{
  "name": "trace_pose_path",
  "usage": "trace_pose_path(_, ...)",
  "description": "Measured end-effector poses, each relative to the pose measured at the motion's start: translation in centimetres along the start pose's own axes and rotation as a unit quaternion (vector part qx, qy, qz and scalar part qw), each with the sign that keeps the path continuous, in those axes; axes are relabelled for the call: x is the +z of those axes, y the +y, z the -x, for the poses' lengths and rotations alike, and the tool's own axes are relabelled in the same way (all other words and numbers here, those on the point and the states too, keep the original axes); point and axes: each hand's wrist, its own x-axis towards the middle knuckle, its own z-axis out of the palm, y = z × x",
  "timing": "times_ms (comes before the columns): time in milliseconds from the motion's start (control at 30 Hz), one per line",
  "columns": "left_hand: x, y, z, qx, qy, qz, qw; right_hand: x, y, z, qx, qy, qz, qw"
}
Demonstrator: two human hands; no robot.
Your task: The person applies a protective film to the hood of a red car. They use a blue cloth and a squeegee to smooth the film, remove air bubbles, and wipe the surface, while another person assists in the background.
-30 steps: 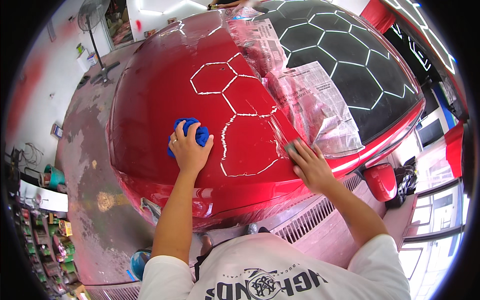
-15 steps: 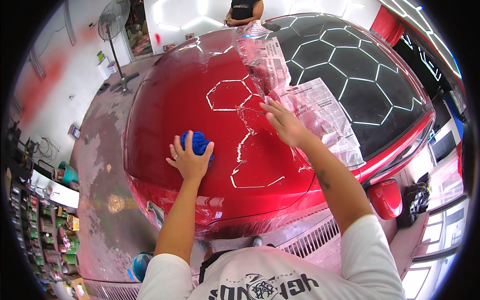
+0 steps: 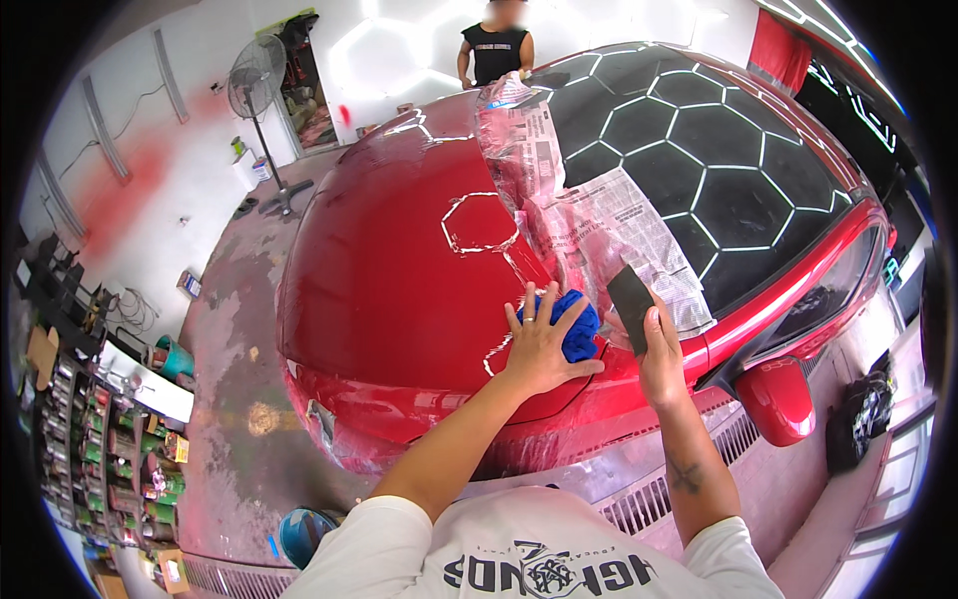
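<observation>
The cloth (image 3: 581,337) lies on the hood (image 3: 389,290), on its windshield side, under the left hand (image 3: 544,347). Just right of it, the right hand (image 3: 659,349) holds the block (image 3: 628,299), in front of the newspaper (image 3: 649,230). The newspaper runs between the hood and the windshield (image 3: 733,165), partly on the latter. The mirror (image 3: 778,401) is right of both hands. Beyond the hood's far side stands a person (image 3: 496,58). Left of the hood are the fan (image 3: 256,85), farther off, and the shelves (image 3: 115,459), nearer.
</observation>
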Motion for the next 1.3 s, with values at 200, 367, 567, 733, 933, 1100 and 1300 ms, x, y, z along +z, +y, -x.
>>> trace_pose_path(200, -4.3, 3.2, 2.0, -0.124, 0.032, 0.528, 0.839, -0.7, -0.4, 1.1, 0.030, -0.133, 0.040, 0.990)
trace_pose_path(367, -4.9, 1.2, 3.6, -0.206, 0.070, 0.565, 0.796, 1.6, 0.7, 0.9, 0.141, -0.235, 0.070, 0.959)
trace_pose_path(567, -9.9, -4.4, 7.6, -0.206, 0.293, 0.022, 0.933, -0.5, -1.1, -1.7, -0.159, -0.129, 0.362, 0.909)
trace_pose_path(733, -7.2, -12.2, 11.8, -0.155, 0.189, -0.138, 0.960, 3.7, 1.5, -1.7, -0.168, -0.172, 0.625, 0.743)
trace_pose_path(933, -7.3, -14.3, 11.0, -0.095, 0.147, -0.091, 0.980, 8.3, 6.7, -3.1, -0.229, -0.206, 0.606, 0.734)
trace_pose_path(1100, -6.5, -15.0, 11.5, -0.117, 0.119, -0.118, 0.979, 12.0, 8.9, -7.5, -0.258, -0.194, 0.572, 0.754)
trace_pose_path(1300, -6.0, -15.6, 12.0, -0.103, 0.134, -0.099, 0.981, 16.5, 11.2, -18.1, -0.203, -0.134, 0.648, 0.722)
